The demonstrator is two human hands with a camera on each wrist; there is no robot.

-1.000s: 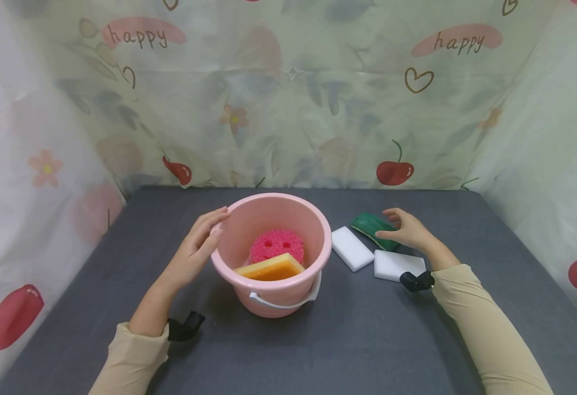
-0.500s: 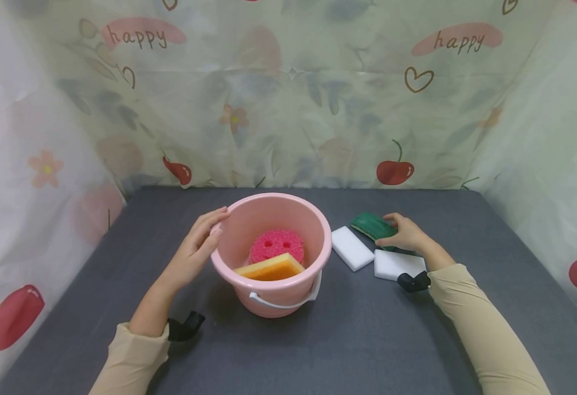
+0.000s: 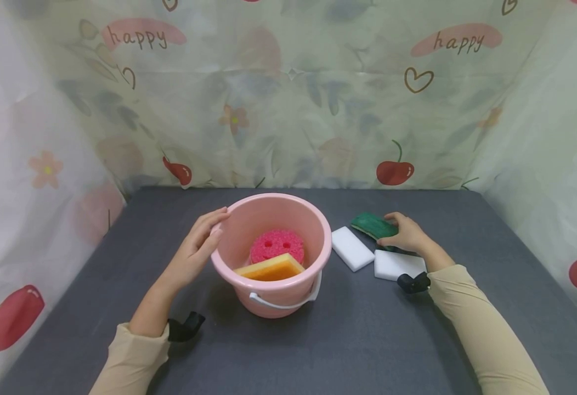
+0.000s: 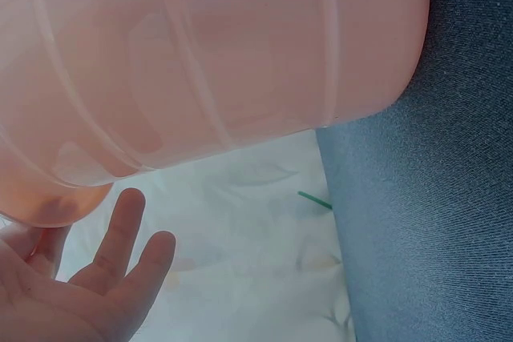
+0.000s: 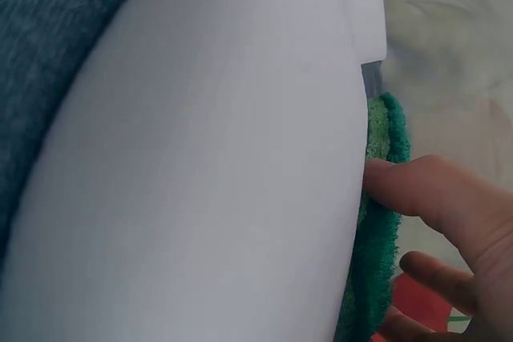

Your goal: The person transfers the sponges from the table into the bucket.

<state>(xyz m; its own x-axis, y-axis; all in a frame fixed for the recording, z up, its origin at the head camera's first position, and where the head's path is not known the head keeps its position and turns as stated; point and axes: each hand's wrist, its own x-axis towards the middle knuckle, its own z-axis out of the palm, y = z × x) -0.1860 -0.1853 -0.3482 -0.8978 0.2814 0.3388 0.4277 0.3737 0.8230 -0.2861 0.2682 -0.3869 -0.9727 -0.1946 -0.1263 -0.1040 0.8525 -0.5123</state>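
A: What's the R hand [image 3: 409, 236] doing?

B: Grasping the green pad [image 3: 369, 226] — pinched at its R end, thumb on the near edge, fingers on the far edge. R wrist view also has the thumb against it.

A: Pad's loc.?

B: R of the pink bucket [image 3: 278, 211], just behind the L white block [image 3: 352, 248] & R white block [image 3: 392, 265]. Can't tell if any part is lifted off the dark worktop [image 3: 367, 340].

A: And the L hand [image 3: 197, 244]?

B: Released — fingers extended, resting at the bucket's L rim. L wrist view has fingers spread beside the wall.

A: Bucket contents?

B: 2 sponges: a round pink sponge [image 3: 279, 241] w/ eye holes, and a yellow sponge [image 3: 271, 267] w/ an orange face, tilted in front & partly covering the other. White handle [image 3: 286, 307] hangs down the bucket's near side.

A: Do the blocks touch?

B: Corners v. close; can't tell if they meet. Both lie flat.

A: Person's arms?

B: Beige sleeves [image 3: 486, 334], a blk mount [image 3: 185, 327] at each wrist; the R one overlaps the R white block in head view.

A: Backdrop?

B: Pale cloth [image 3: 293, 148], printed w/ cherries, hearts, flowers, & "happy" twice.
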